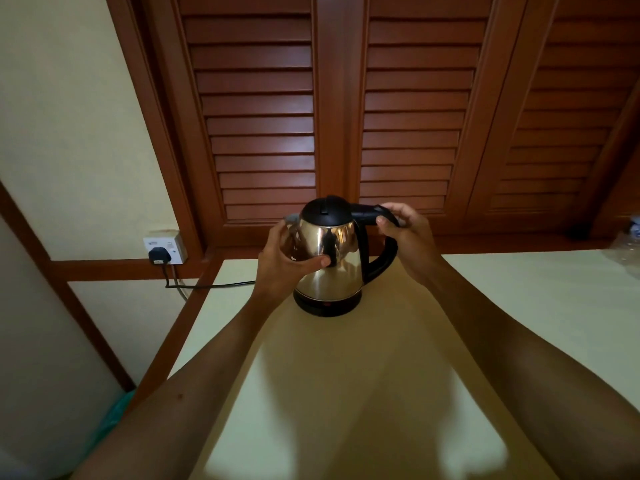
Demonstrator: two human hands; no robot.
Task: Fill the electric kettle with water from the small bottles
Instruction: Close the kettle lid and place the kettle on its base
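Note:
A shiny steel electric kettle point(337, 268) with a black lid and black handle stands upright on its black base point(327, 305) near the far edge of the pale table point(519, 306). The lid is down. My left hand point(284, 263) wraps around the kettle's left side, thumb across the front. My right hand point(407, 237) grips the top of the black handle, thumb pressing near the lid end. At the far right edge, clear plastic water bottles point(628, 245) show only in part.
A black cord point(207, 285) runs from the kettle's base leftward to a plug in a white wall socket point(165, 247). Brown louvred wooden doors point(408, 116) stand right behind the table. A wooden frame borders the table's left side.

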